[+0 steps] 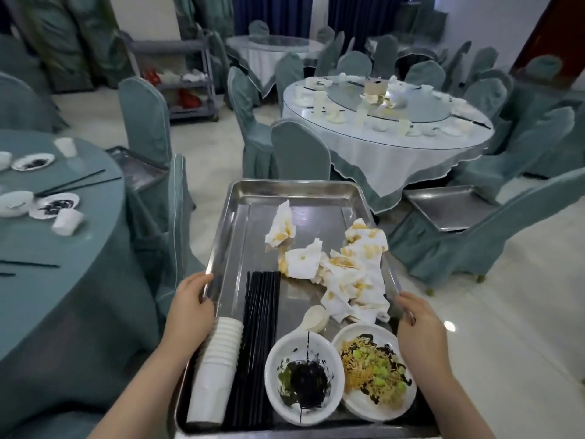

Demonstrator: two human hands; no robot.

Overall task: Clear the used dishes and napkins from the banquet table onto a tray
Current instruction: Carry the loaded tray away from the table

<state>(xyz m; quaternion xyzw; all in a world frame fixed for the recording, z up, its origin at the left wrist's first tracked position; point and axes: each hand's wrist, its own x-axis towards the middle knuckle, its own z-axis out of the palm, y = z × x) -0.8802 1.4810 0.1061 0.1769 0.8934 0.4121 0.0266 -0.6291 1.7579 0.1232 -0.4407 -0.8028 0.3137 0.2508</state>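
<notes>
A steel tray (294, 191) is carried in front of me. My left hand (190, 302) grips its left rim and my right hand (418, 321) grips its right rim. On it lie stained white napkins (348, 274), a row of black chopsticks (256, 343), a stack of white paper cups (215, 362) on its side, a white spoon (313, 318), a bowl with dark sauce (304, 375) and a plate with noodle scraps (376, 372). On the banquet table (47, 280) at left remain dirty plates (53, 205), cups (66, 221) and chopsticks (72, 182).
Covered chairs (148, 128) stand between the tables. Another round table (389, 153) with used dishes lies ahead right. Empty steel trays rest on chairs at right (449, 204) and left (136, 166). A service cart (186, 77) stands at the back.
</notes>
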